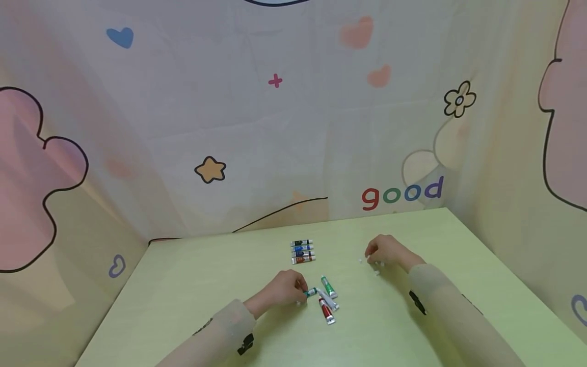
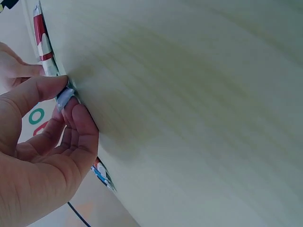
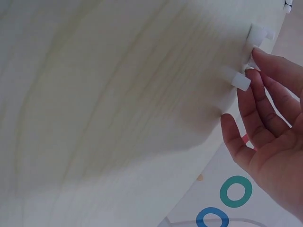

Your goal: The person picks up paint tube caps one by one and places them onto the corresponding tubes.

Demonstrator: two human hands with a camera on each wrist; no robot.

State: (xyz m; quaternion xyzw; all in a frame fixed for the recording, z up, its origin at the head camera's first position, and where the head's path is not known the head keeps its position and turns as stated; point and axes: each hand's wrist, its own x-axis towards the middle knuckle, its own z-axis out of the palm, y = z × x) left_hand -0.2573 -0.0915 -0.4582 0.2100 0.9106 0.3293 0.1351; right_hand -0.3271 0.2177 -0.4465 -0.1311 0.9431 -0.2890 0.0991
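My left hand [image 1: 285,287] pinches a small teal paint tube [image 1: 312,291] between thumb and fingers; the tube's flat silvery end [image 2: 65,98] shows between them in the left wrist view. Just right of that hand lie a green paint tube [image 1: 328,287], a white-silver paint tube [image 1: 327,299] and a red paint tube [image 1: 326,311]. Farther right, my right hand [image 1: 387,250] reaches down to several tiny white caps. Its thumb and fingertips close on one white cap [image 3: 252,66], partly hidden by them. Another white cap [image 3: 241,81] stands right beside the fingers.
Behind the left hand, several paint tubes [image 1: 303,251] in dark, blue and brown-red labels lie in a neat row. A loose white cap [image 1: 360,261] lies left of the right hand, another [image 1: 377,273] in front. The pale green table [image 1: 220,270] meets a printed cloth backdrop.
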